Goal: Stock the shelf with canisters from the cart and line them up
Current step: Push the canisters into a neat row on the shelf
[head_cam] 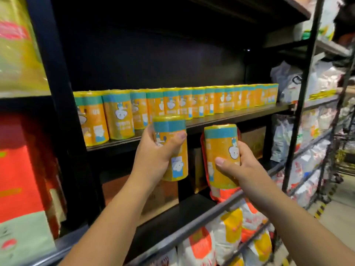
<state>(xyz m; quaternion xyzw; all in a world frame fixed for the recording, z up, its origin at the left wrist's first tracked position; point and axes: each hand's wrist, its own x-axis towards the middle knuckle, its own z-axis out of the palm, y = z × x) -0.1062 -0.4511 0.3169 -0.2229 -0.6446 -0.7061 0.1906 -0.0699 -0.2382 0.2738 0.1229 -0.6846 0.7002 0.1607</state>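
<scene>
**Two More Canisters on Their Way Up**

We have one canister in each hand. Our left hand [153,156] is wrapped tight round the left canister [170,126], with the thumb across the front. It holds the can up in front of the shelf edge. Our right hand [238,166] is wrapped tight round the right canister [221,146], a bit lower, under the level of the shelf. Both cans stand nearly straight up, tipped just a little. Neither one touches the shelf [230,117] yet.

A lot of the job looks done. A long row of canisters [192,100] stands on the shelf, side by side, from the left end almost to the right end. The front strip of the shelf is bare, so we think there is room for more cans in front of that row. What is left is to set these two down and line them up with the rest. We cannot see the cart, so we cannot tell how many more cans are waiting.

Under the shelf sit brown boxes [159,194]. A red bag [222,195] stands just behind the right canister. Lower down lie white and orange bags [230,233]. A black post [305,93] stands at the right end, and another person [343,25] shows far up on the right.

Nothing sits between our cans and the shelf. But the row is packed close, so a bump could tip a can over.
</scene>
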